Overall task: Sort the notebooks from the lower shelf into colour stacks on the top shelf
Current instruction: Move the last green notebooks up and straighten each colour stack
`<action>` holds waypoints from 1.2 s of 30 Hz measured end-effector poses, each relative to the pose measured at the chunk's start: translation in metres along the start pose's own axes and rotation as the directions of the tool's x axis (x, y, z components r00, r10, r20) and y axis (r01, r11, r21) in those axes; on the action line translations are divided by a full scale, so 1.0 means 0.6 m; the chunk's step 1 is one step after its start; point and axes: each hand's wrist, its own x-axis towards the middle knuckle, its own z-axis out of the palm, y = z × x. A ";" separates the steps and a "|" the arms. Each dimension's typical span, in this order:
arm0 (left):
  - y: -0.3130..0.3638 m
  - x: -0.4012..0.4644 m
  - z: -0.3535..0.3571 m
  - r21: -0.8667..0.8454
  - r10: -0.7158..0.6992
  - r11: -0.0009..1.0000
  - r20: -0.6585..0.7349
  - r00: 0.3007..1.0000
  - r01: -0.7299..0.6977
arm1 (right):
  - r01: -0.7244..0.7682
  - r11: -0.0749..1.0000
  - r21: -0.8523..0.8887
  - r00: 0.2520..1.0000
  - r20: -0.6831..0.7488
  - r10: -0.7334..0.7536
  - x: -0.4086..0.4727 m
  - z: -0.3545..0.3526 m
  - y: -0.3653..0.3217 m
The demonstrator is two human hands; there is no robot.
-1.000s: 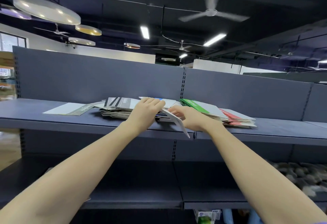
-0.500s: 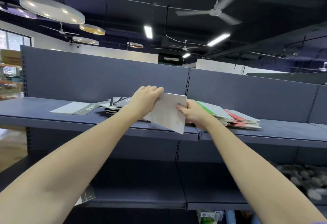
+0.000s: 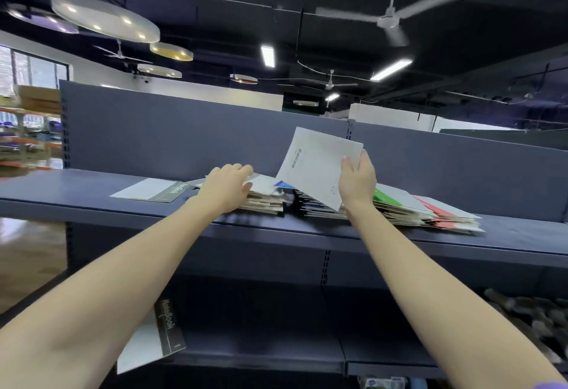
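Head view: right hand (image 3: 356, 179) grip on white notebook (image 3: 316, 167), left hand (image 3: 226, 184) grip unclear, fingertips hidden atop stack (image 3: 264, 201).

Both bare arms reach forward and up. The left hand (image 3: 226, 187) lies palm down with fingers extended. The right hand (image 3: 356, 178) is raised, its fingers curled in a grip.

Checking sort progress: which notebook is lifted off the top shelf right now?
The white notebook, held tilted in the right hand above the stacks. The single grey-striped notebook and all the stacked ones lie flat.
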 end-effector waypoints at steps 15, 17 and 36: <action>-0.173 -0.023 0.014 -0.175 -0.138 0.975 0.025 0.990 0.140 | 0.622 0.708 -0.336 0.586 0.799 -0.136 -0.088 0.226 0.037; -0.179 -0.019 0.017 -0.247 -0.083 0.964 0.073 0.994 0.099 | 0.533 0.794 -0.292 0.636 0.757 -0.149 -0.092 0.229 0.043; -0.212 -0.005 0.042 -0.340 0.000 0.940 -0.026 1.000 -0.009 | 0.318 0.938 -0.137 0.922 0.275 -0.272 -0.067 0.229 0.054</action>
